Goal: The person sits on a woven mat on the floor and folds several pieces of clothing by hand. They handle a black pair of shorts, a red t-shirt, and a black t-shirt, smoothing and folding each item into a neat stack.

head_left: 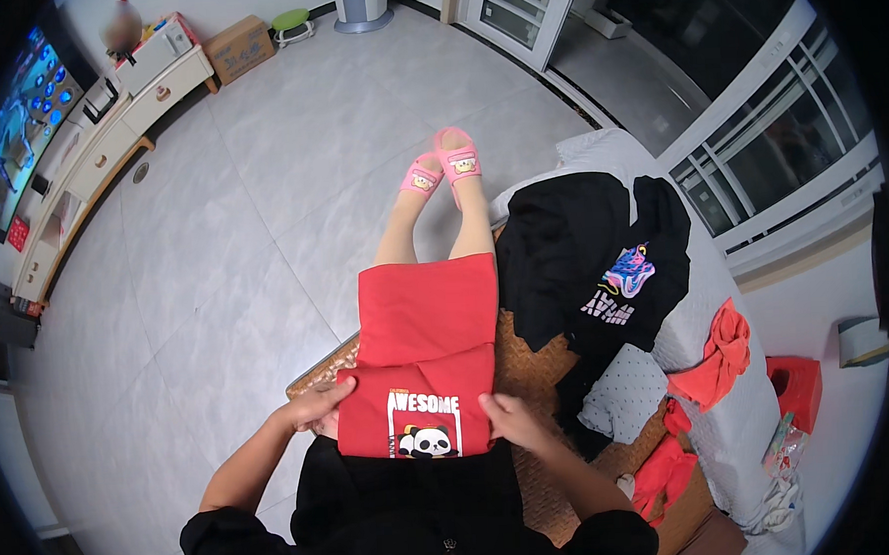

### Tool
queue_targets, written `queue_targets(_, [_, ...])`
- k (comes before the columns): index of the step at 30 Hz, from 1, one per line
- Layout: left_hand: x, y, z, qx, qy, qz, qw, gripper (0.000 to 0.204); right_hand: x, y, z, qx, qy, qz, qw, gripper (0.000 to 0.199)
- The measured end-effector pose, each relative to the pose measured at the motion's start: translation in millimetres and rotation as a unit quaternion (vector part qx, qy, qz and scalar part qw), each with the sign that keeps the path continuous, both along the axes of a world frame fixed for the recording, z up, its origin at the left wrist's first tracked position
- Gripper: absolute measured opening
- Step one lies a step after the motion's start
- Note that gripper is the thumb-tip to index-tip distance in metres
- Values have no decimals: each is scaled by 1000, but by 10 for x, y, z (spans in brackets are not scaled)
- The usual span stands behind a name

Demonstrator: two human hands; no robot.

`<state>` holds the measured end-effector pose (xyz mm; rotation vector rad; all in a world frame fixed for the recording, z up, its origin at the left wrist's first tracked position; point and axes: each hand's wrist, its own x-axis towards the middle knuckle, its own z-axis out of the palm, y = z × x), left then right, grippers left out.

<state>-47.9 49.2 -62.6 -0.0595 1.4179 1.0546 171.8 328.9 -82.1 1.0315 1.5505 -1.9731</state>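
Across my lap and thighs lies a red garment [428, 313] with a white-lettered panda print, its near part folded over toward me. My left hand [316, 406] grips its left edge, thumb on top and fingers underneath. At the right edge, my right hand [513, 420] pinches the cloth between thumb and fingers. The garment's fold runs crosswise above the print. Just right of it, a black printed top [588, 261] is spread over the seat.
I sit on a woven-mat seat [533, 373] with a pale cover [700, 336]. Light patterned cloth [623, 399], a coral garment [716, 355] and red clothes [664, 478] lie on the right. A red bin [795, 391] stands beyond. A TV cabinet [102, 163] lines the left wall.
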Motion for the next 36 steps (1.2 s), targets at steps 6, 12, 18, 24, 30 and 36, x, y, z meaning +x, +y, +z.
queue_targets(6, [17,-173,313,155,777,-349,501,35,-177,230,537,624,344,338,614,44])
queue_targets(12, [-52,69,39,327,698,-479,419,52,-390,364,145,567,447,456,521,47])
queue_targets(18, [-216,226,77,356,634,-491,480,40,-489,311,148,554,447,417,565,42])
queue_targets(24, [-163,274,151,185,524,-191,809,29,-692,341,371,487,361,168,778,33])
queue_targets(30, [-266,312,50,179,358,-127,908,20,-766,409,315,379,314,157,856,16])
queue_targets(36, [-363,307,-108,248,689,-252,632,32,-671,399,219,514,348,214,754,21])
